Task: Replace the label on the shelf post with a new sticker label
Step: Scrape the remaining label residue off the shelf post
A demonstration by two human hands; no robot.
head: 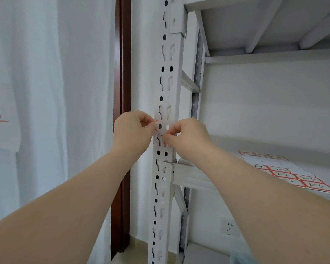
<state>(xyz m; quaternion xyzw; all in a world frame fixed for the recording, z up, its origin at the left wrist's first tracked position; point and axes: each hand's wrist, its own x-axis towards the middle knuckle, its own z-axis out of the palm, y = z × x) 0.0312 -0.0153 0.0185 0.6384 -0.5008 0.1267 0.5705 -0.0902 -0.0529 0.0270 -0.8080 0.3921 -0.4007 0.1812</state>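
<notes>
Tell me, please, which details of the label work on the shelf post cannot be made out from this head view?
- Label on the shelf post: its face is mostly covered by the fingertips of the left hand and right hand, so any writing is hidden.
- Whether it is going on or coming off: one frame cannot tell.
- Sticker sheet on the shelf: characters too small and slanted to read; the right arm hides part of it.

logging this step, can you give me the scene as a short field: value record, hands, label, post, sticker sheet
left hand: pinching the label's left edge
right hand: pinching the label's right and lower edge
label: white with red border, held across the post's front, holes showing through
shelf post: white, upright, slotted
sticker sheet: lying flat on the shelf to the right, some labels gone
</notes>
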